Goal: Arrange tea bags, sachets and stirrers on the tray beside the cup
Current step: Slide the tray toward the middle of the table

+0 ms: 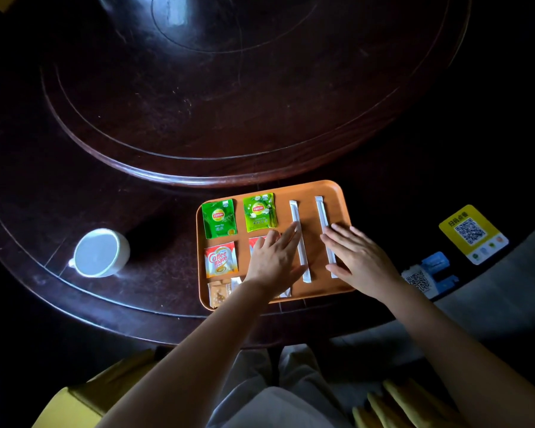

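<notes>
An orange tray (pixel 334 193) lies on the dark wooden table. On it are two green tea bags (pixel 219 218) (pixel 260 212) at the back and a red-and-white creamer sachet (pixel 221 263) in front of them. A second red sachet (pixel 255 242) is mostly under my left hand (pixel 275 257). A brown sugar sachet (pixel 219 293) lies at the tray's near left. Two white wrapped stirrers (pixel 294 211) (pixel 321 211) lie side by side on the right half. My left hand rests flat, fingers touching the left stirrer. My right hand (pixel 357 257) lies flat on the right stirrer. A white cup (pixel 101 253) stands left of the tray.
A raised round turntable (pixel 198 103) fills the table's middle behind the tray. A yellow QR-code card (pixel 471 233) and blue-and-white QR-code cards (pixel 430 274) lie right of the tray near the table's edge. Yellow chair parts (pixel 74 403) show below.
</notes>
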The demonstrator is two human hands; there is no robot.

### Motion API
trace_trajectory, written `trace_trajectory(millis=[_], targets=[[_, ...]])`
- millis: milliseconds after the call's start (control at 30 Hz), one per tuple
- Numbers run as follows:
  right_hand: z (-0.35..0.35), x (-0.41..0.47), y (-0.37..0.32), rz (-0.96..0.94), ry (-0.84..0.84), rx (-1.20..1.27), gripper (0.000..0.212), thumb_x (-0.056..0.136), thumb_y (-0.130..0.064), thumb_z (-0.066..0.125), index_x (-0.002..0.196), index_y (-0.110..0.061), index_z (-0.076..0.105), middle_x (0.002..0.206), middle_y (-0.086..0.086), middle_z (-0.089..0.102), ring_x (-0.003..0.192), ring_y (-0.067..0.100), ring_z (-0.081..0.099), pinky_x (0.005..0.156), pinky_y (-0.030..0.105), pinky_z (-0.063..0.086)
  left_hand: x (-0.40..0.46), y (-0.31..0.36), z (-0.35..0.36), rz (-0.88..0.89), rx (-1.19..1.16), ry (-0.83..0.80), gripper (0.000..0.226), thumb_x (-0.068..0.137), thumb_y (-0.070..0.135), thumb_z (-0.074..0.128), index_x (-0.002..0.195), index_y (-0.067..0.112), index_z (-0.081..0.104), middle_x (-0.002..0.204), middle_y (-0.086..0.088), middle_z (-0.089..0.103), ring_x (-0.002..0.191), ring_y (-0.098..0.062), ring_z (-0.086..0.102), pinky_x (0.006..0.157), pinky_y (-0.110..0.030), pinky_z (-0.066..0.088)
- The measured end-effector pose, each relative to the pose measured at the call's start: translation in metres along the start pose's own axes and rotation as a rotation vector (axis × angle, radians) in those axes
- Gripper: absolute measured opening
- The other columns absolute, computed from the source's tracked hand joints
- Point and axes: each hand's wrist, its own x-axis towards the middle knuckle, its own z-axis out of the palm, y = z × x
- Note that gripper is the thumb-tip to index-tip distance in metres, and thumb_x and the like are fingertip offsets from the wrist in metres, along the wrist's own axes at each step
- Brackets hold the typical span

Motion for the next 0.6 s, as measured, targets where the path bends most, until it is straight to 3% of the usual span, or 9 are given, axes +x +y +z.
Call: trace_trajectory(millis=[200,333,433,600], targets=[[-0.003,-0.003,-0.001,0.032,0.089,0.036,0.064,0.077,-0.029,0.073,0.132,-0.007,0.047,0.141,0.011,0.048,0.132,0.026,0.042,0.108,0.041,0.03,-0.002,0.0,-0.007,0.0,-0.014,0.0,0.075,0.088,0.05,0.05,0.147,0.021,0.015,0.158,-0.001,0.016,0.131,-0.031,0.031,0.104,-0.044,0.032],[-0.009,-0.005,-0.007,0.349,0.294,0.211,0.055,0.073,-0.01,0.076,0.123,0.0,0.056,0.126,0.025,0.057,0.116,0.042,0.053,0.092,0.051,0.047,-0.026,-0.017,-0.024,-0.059,-0.076,0.252,0.061,0.085,0.045,0.053,0.139,0.019,0.038,0.143,-0.009,0.046,0.118,-0.033,0.049,0.093,-0.046,0.043],[-0.017,-0.006,-0.01,0.595,0.234,0.197,0.05,0.081,-0.015,0.07,0.126,-0.003,0.053,0.12,0.023,0.057,0.107,0.039,0.055,0.081,0.046,0.051,-0.061,-0.054,-0.028,-0.302,-0.067,0.44,0.05,0.08,0.042,0.05,0.12,0.015,0.056,0.12,-0.011,0.062,0.102,-0.033,0.057,0.079,-0.042,0.047],[-0.02,0.003,-0.013,0.727,0.064,0.168,0.045,0.086,-0.021,0.062,0.127,-0.006,0.05,0.117,0.019,0.055,0.102,0.035,0.056,0.076,0.04,0.049,-0.093,-0.094,-0.022,-0.814,-0.302,0.215,0.039,0.08,0.027,0.064,0.115,0.012,0.056,0.111,-0.018,0.06,0.103,-0.037,0.055,0.083,-0.048,0.046]])
